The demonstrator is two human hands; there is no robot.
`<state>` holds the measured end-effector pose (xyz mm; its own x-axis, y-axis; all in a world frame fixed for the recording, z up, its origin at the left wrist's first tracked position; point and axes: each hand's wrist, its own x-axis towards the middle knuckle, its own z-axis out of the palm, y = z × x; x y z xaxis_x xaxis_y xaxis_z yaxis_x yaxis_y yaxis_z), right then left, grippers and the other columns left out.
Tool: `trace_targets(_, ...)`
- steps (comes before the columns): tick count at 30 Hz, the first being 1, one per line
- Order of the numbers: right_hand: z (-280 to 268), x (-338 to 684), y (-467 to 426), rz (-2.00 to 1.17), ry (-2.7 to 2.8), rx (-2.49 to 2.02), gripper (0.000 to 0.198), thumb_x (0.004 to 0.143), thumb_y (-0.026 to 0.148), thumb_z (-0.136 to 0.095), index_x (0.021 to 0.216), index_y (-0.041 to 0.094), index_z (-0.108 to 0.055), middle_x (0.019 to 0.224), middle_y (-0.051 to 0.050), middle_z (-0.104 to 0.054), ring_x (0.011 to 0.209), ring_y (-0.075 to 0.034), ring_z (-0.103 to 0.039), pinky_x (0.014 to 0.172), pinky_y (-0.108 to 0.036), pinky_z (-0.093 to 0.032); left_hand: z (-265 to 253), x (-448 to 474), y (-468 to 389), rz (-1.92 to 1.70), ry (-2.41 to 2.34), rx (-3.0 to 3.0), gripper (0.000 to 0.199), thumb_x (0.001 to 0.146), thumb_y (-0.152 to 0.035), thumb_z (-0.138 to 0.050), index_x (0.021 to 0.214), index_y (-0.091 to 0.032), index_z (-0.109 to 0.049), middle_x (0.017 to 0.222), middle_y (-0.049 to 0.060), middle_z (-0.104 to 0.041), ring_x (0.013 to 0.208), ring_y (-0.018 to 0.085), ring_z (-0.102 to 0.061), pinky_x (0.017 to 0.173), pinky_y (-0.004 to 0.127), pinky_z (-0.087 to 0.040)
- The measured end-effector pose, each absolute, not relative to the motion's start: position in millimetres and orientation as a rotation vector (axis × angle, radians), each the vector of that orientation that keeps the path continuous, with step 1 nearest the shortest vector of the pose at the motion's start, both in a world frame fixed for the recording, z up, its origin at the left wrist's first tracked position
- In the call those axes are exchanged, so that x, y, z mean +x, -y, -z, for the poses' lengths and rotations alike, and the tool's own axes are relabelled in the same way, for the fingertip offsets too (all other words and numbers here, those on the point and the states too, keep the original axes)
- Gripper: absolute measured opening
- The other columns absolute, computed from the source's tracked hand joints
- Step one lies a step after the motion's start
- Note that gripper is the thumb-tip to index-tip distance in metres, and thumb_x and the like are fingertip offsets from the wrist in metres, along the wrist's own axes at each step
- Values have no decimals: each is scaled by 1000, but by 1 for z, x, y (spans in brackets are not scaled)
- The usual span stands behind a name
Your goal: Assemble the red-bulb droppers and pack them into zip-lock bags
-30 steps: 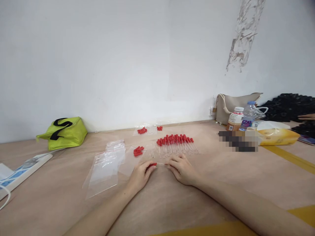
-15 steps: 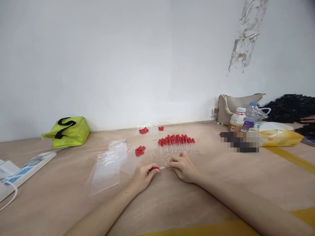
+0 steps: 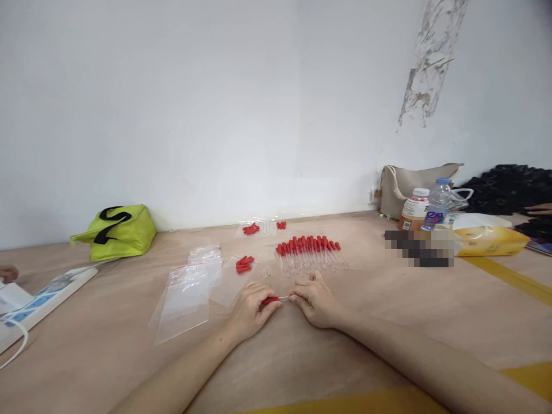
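The left hand (image 3: 252,307) grasps a red bulb (image 3: 270,300) between thumb and fingers. The right hand (image 3: 315,300) pinches the clear tube (image 3: 283,298) that extends from the bulb. Bulb and tube lie roughly in line at the centre of the work area, between the two hands.

Positions relative to the held tube, wall at 12 o'clock: row of red-topped tubes (image 3: 307,246), 1 o'clock; loose red bulbs (image 3: 244,264), 11 o'clock; plastic bags (image 3: 183,305), 9 o'clock.

Change from one second earlier: the hands are closer together, and the exposed tube length between them is shorter. Another person's hand (image 3: 8,273) has entered at far 9 o'clock, beyond the power strip (image 3: 43,301).
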<state>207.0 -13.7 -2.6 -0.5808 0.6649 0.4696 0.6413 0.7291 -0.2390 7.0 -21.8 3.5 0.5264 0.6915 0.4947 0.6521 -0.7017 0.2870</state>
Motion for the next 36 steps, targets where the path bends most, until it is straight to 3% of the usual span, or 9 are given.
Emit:
trace_targets(11, 5, 204, 14, -176, 2436, -1022, 23, 85, 19, -36, 72, 18, -55, 75, 0, -62, 67, -11, -50, 70, -27, -23, -4, 3, 15, -782, -1010, 2880, 19, 86, -30, -45, 80, -18, -59, 73, 3, -62, 71, 16, -55, 74, 31, -39)
trace_targets(15, 3, 200, 17, -217, 2385, -1071, 25, 87, 21, -33, 77, 18, -56, 76, -1, -62, 69, -11, -51, 69, -25, -26, -4, 3, 13, -845, -1039, 2856, 18, 87, -28, -44, 82, -18, -58, 75, 3, -62, 73, 17, -55, 74, 32, -39)
trace_targets(20, -16, 201, 22, -79, 2433, -1097, 22, 84, 22, -39, 77, 19, -60, 79, -3, -63, 79, -15, -52, 73, -28, -26, -8, -2, 8, -953, -1083, 2799, 14, 86, -27, -46, 91, -20, -57, 87, 2, -63, 83, 17, -55, 80, 32, -39)
trace_targets(24, -26, 209, 8, -194, 2395, -1255, 21, 78, 21, -44, 70, 18, -63, 71, -2, -64, 68, -14, -54, 68, -26, -29, -10, -20, -7, -1034, -1405, 2786, 28, 81, -30, -52, 107, -21, -52, 105, 6, -57, 99, 23, -49, 86, 39, -37)
trace_targets(28, -30, 202, -24, -462, 2130, -1465, 20, 73, 27, -49, 64, 16, -63, 64, -2, -63, 61, -13, -56, 54, -20, -31, -5, -46, -30, -1084, -1805, 2629, 21, 78, -26, -53, 98, -21, -58, 106, 7, -54, 98, 25, -49, 85, 41, -39)
trace_targets(33, -29, 163, -59, -285, 1981, -1715, 19, 70, 31, -51, 61, 19, -63, 70, -4, -65, 71, -17, -58, 67, -27, -33, 5, -62, -44, -952, -1847, 2593, 31, 78, -25, -54, 108, -26, -55, 115, 6, -47, 104, 25, -45, 87, 41, -38)
trace_targets(36, -22, 144, -70, -189, 1960, -1802, 22, 70, 36, -51, 67, 19, -64, 74, -6, -66, 76, -20, -58, 75, -33, -30, 7, -60, -45, -939, -1857, 2559, 29, 77, -26, -54, 106, -27, -56, 111, 5, -49, 100, 23, -47, 85, 37, -40)
